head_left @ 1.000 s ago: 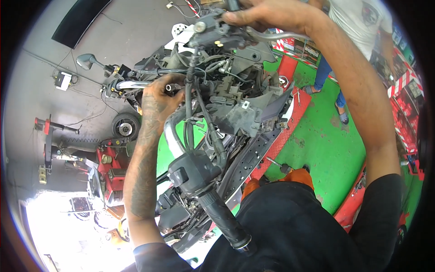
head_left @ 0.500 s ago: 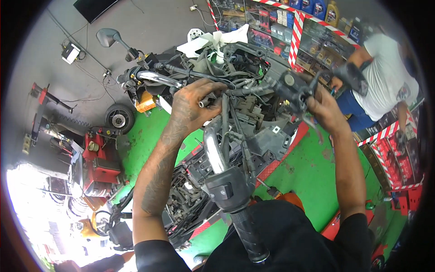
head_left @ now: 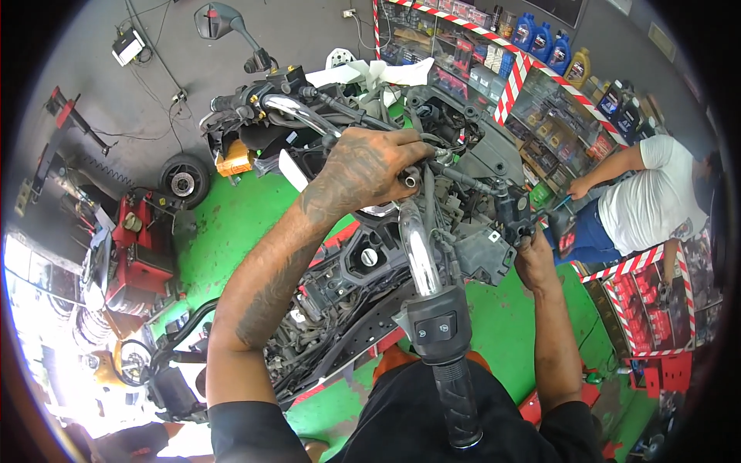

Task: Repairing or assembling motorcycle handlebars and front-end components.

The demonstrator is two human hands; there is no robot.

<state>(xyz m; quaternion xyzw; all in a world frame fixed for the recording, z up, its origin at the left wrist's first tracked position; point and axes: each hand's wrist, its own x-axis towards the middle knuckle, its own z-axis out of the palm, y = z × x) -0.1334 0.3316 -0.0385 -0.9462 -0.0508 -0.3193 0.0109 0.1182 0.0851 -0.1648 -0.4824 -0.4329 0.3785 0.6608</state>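
Note:
Over the middle of the stripped motorcycle's handlebar (head_left: 419,258), my left hand (head_left: 374,166) is closed, palm down. A small tube with a hollow metal end (head_left: 411,183) pokes out beneath its fingers; the rest is hidden. On the right, my right hand (head_left: 535,262) grips a black brake master cylinder (head_left: 511,210) with its lever, held off the bar. A thick black hose (head_left: 467,179) runs from this part toward my left hand. The near bar end carries a black switch housing (head_left: 438,328) and rubber grip (head_left: 457,405), pointing at my body.
Black cables and bare frame parts surround the steering head. A mirror (head_left: 218,21) rises from the far bar end. Glass display cases (head_left: 540,123) edged with striped tape line the right, where a person in a white shirt (head_left: 647,197) stands. A loose wheel (head_left: 184,183) lies left.
My right hand has lowered and come left with the brake master cylinder. My left hand stays closed near the bar's centre, its hollow metal end now turned more toward me. The whole view has shifted.

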